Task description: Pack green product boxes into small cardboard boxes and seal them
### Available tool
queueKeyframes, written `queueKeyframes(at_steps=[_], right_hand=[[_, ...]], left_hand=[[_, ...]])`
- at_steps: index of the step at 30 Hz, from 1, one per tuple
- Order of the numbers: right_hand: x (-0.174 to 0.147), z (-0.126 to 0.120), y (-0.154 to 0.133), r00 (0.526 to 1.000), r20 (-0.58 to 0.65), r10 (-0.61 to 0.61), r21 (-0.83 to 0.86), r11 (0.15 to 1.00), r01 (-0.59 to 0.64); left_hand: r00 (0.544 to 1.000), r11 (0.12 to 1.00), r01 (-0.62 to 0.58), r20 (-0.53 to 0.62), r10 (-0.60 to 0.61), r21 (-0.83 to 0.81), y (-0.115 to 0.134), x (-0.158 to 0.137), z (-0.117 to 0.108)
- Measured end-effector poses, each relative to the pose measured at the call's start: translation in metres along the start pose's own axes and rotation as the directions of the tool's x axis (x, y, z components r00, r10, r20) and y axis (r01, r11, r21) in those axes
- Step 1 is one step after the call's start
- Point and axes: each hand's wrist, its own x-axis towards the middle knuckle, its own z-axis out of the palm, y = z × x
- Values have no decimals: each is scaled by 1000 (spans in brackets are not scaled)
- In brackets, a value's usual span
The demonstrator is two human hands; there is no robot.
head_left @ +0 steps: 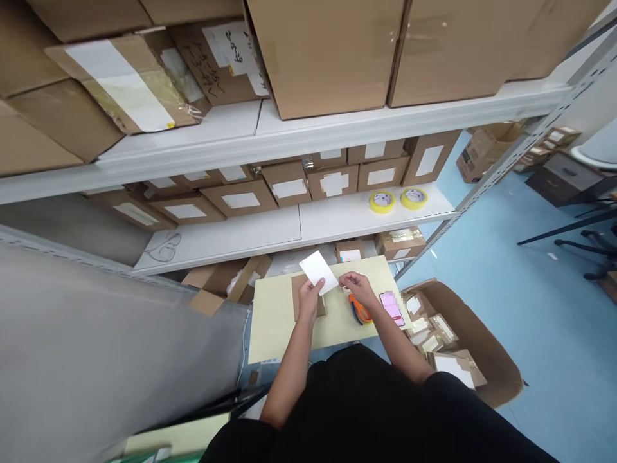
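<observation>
by the left hand [309, 298], a white rectangular paper sheet [316, 269] is held above the pale yellow rectangular tabletop [270, 334]. the right hand [357, 284] is narrowed beside the sheet; whether anything is pinched cannot be told. on the tabletop, flat brown cardboard [295, 302] is seen beneath the left hand, an orange-and-blue tool [359, 310] beside the right wrist.

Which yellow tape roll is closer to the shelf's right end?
The right-hand roll; the other roll sits to its left, farther from that end.

the paper [317, 270] is white, the surface [270, 321] pale yellow, the tool [365, 314] orange and blue, the phone screen [391, 308] pink, the floor [486, 257] blue.
</observation>
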Motion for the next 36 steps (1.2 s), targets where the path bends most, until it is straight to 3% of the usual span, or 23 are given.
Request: queueKeyframes(at_steps=[5, 23, 25, 28, 30, 32, 34, 36], right_hand=[[-16, 6, 5, 997, 51, 54, 69, 996, -58], [-23, -1, -13, 996, 78, 34, 10, 999, -35], [-23, 0, -13, 996, 86, 16, 25, 1000, -18], [-22, 1, -14, 995, 101, -14, 51, 999, 9], [-21, 2, -16, 991, 127, -31, 53, 998, 25], [-21, 3, -19, 985, 166, -50, 50, 998, 43], [-22, 4, -22, 978, 195, -72, 52, 997, 63], [-22, 6, -24, 975, 205, -90, 51, 995, 81]], left_hand=[[999, 1000, -26, -22, 26, -6, 11, -5, -2], [998, 999, -32, 46, 30, 42, 12, -14, 7], [997, 990, -74, 11, 73, 119, 14, -15, 7], [959, 913, -206, -113, 260, 352, 18, -19, 6], [946, 857, -270, -44, 321, 440, 22, -24, 5], [940, 831, -340, 164, 298, 440, 26, -29, 6], [898, 802, -420, 319, 302, 424, 28, -35, 7], [862, 753, -495, 353, 363, 433, 30, -40, 9]])
